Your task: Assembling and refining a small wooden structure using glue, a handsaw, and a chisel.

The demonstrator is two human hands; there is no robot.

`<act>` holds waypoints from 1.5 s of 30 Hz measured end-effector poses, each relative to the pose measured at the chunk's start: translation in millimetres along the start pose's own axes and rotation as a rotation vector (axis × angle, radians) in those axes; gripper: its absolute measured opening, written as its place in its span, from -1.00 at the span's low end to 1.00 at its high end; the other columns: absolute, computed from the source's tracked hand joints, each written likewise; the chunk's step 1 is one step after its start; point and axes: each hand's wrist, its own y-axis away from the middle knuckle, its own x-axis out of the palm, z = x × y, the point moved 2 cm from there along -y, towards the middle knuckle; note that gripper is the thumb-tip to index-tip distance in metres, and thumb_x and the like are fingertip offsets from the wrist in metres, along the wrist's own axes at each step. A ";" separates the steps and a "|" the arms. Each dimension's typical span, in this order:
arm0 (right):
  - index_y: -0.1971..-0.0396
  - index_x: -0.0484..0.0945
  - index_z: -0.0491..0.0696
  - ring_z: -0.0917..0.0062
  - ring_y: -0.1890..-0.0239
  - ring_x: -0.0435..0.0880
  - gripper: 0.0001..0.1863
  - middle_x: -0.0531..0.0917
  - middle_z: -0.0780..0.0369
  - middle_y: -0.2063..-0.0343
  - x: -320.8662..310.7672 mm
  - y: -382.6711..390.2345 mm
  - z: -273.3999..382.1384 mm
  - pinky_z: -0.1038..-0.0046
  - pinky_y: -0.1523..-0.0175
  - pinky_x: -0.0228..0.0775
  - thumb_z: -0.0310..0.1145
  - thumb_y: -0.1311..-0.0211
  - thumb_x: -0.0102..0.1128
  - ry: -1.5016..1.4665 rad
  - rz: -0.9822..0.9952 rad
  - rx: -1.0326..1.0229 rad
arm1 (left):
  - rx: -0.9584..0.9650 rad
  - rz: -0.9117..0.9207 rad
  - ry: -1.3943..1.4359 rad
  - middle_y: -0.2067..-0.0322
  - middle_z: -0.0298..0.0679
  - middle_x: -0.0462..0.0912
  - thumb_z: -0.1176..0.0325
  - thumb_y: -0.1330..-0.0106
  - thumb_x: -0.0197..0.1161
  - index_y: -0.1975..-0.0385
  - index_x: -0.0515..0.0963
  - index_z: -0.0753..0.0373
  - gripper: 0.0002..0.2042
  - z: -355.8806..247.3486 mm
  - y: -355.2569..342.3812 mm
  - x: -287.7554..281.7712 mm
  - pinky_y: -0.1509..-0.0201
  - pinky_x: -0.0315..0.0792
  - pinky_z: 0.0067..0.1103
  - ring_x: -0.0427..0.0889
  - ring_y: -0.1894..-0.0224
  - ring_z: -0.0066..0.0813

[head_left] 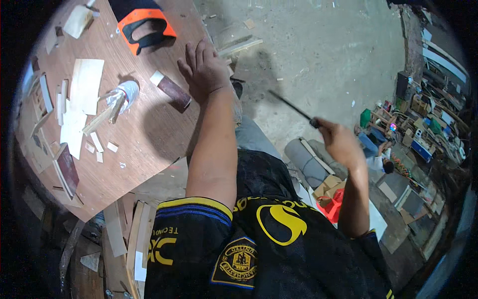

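My left hand point(204, 70) rests at the right edge of the wooden tabletop point(134, 164), fingers spread and nothing visibly gripped; what lies under the palm is hidden. My right hand point(341, 142) is out over the floor, closed round the handle of a long thin dark tool point(293, 106). Its straight shaft points up and left; whether it is a file or a screwdriver I cannot tell. Next to my left hand lies a block wrapped in dark red sandpaper point(174, 93). Beyond it is a handsaw with an orange and black handle point(147, 30).
A clear plastic cup point(130, 90) holding wood sticks stands on the tabletop, among pale wood offcuts point(87, 87). On the right are a grey roll point(308, 160), a red plastic bag point(332, 205) and crowded clutter point(423, 114). Another person point(378, 154) sits near that clutter.
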 end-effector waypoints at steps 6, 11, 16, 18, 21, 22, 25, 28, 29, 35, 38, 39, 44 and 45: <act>-0.08 0.59 0.06 -0.04 0.16 0.63 -0.65 0.66 -0.07 0.24 58.9 19.8 -42.2 0.08 0.06 0.47 -0.29 -0.32 0.08 -0.203 0.017 -0.147 | 0.089 0.105 0.241 -0.14 -0.21 0.58 0.52 -0.16 0.15 0.47 0.50 0.18 -0.95 50.4 -0.8 -16.6 -0.42 0.13 -0.12 0.38 -0.33 -0.11; -0.10 0.56 -0.01 0.00 0.11 0.64 -0.65 0.64 -0.08 0.17 60.5 13.1 -68.4 0.20 0.02 0.47 -0.36 -0.33 0.10 -0.327 -0.041 -0.263 | -0.038 0.140 0.453 -0.02 -0.07 0.65 0.55 -0.21 -0.01 0.34 0.52 0.28 -0.86 68.7 -19.4 -46.7 -0.28 0.37 -0.32 0.53 -0.20 -0.05; -0.11 0.55 0.01 -0.03 0.10 0.61 -0.65 0.63 -0.10 0.19 35.9 7.2 -94.7 0.13 0.06 0.44 -0.35 -0.35 0.07 -0.414 -0.143 -0.334 | -0.284 0.442 0.597 0.13 -0.15 0.71 0.48 -0.35 0.09 -0.02 0.53 0.30 -0.73 78.8 -29.1 -72.9 -0.10 0.48 -0.53 0.69 0.05 -0.30; -0.13 0.53 0.01 -0.03 0.11 0.62 -0.64 0.63 -0.11 0.20 35.1 -0.8 -110.3 0.14 0.05 0.44 -0.36 -0.35 0.08 -0.383 -0.160 -0.310 | -0.189 0.524 0.517 0.11 -0.03 0.68 0.29 -0.26 0.27 -0.10 0.52 0.25 -0.59 59.4 -10.9 -92.8 -0.12 0.48 -0.40 0.65 0.04 -0.13; -0.19 0.49 0.05 -0.01 0.08 0.62 -0.59 0.64 -0.10 0.19 23.4 -14.4 -113.6 0.21 0.02 0.46 -0.39 -0.34 0.13 -0.270 -0.163 -0.271 | 0.358 0.482 0.108 -0.01 0.07 0.56 0.42 -0.12 0.28 -0.09 0.49 0.30 -0.54 67.4 29.9 -108.5 -0.15 0.45 -0.30 0.53 -0.06 0.02; -0.19 0.49 0.05 -0.01 0.08 0.62 -0.59 0.64 -0.10 0.19 22.3 -17.1 -114.7 0.21 0.02 0.46 -0.39 -0.34 0.13 -0.258 -0.163 -0.301 | 0.310 0.481 0.041 -0.04 0.11 0.51 0.46 -0.08 0.26 -0.05 0.49 0.33 -0.55 73.5 44.1 -105.9 -0.16 0.43 -0.27 0.48 -0.09 0.06; -0.20 0.48 0.04 0.01 0.03 0.62 -0.58 0.64 -0.09 0.14 27.0 -22.9 -105.6 0.25 -0.02 0.46 -0.39 -0.34 0.13 -0.354 -0.251 -0.499 | 0.213 0.404 0.120 0.23 0.13 0.57 0.54 -0.06 0.18 0.16 0.55 0.37 -0.70 67.6 73.1 -104.8 -0.07 0.46 -0.22 0.55 0.11 0.10; -0.21 0.46 0.01 0.05 -0.02 0.62 -0.56 0.63 -0.08 0.07 28.7 -24.0 -81.3 0.28 -0.05 0.46 -0.40 -0.34 0.14 -0.383 -0.179 -0.470 | -0.256 0.559 0.416 0.31 -0.02 0.59 0.41 -0.12 0.26 0.14 0.59 0.36 -0.70 42.2 86.3 -139.0 0.08 0.51 -0.38 0.62 0.23 -0.14; -0.22 0.45 0.00 0.05 -0.01 0.62 -0.56 0.63 -0.08 0.07 33.1 -25.5 -66.6 0.28 -0.06 0.46 -0.41 -0.34 0.12 -0.356 -0.161 -0.498 | -0.336 0.577 0.527 0.27 -0.08 0.61 0.39 -0.18 0.24 0.08 0.57 0.37 -0.69 51.7 97.6 -150.7 0.10 0.52 -0.43 0.63 0.24 -0.25; -0.39 0.23 0.08 0.01 -0.18 0.50 -0.43 0.51 -0.14 -0.13 78.5 -20.7 42.7 0.23 -0.20 0.36 -0.50 -0.38 -0.09 -0.317 -0.069 -0.749 | -0.806 0.436 1.199 0.08 -0.18 0.63 0.47 -0.37 0.02 -0.13 0.45 0.37 -0.65 106.8 138.4 -253.5 0.11 0.55 -0.55 0.65 0.16 -0.47; -0.45 0.10 0.05 -0.11 -0.11 0.48 -0.33 0.46 -0.17 -0.10 121.6 -31.5 83.1 0.12 -0.21 0.32 -0.58 -0.32 -0.16 -0.273 -0.132 -0.866 | -0.896 0.206 1.332 0.03 -0.16 0.61 0.51 -0.38 -0.04 -0.16 0.42 0.35 -0.64 157.3 149.8 -288.3 0.06 0.56 -0.55 0.66 0.12 -0.44; -0.46 0.07 0.03 -0.11 -0.03 0.49 -0.30 0.45 -0.16 -0.02 132.0 -31.5 95.0 0.10 -0.19 0.31 -0.59 -0.29 -0.14 -0.235 -0.131 -0.833 | -0.901 0.101 1.393 0.03 -0.15 0.60 0.53 -0.37 -0.06 -0.16 0.42 0.34 -0.63 177.9 155.8 -292.9 0.04 0.56 -0.54 0.66 0.11 -0.41; -0.50 -0.06 0.09 -0.10 0.04 0.43 -0.11 0.38 -0.19 0.07 194.0 -59.0 131.1 0.07 -0.13 0.32 -0.65 -0.13 -0.03 -0.137 -0.312 -0.858 | -0.967 0.007 1.565 0.04 -0.13 0.59 0.54 -0.33 -0.09 -0.17 0.40 0.37 -0.60 244.2 145.4 -339.0 0.07 0.54 -0.51 0.64 0.12 -0.37; -0.49 -0.02 0.08 -0.11 0.02 0.43 -0.12 0.37 -0.20 0.05 199.6 -60.2 141.4 0.08 -0.15 0.32 -0.64 -0.11 0.01 -0.121 -0.318 -0.797 | -0.950 0.001 1.602 0.05 -0.13 0.58 0.51 -0.33 -0.08 -0.18 0.39 0.37 -0.59 262.6 144.4 -346.2 0.04 0.53 -0.49 0.62 0.10 -0.37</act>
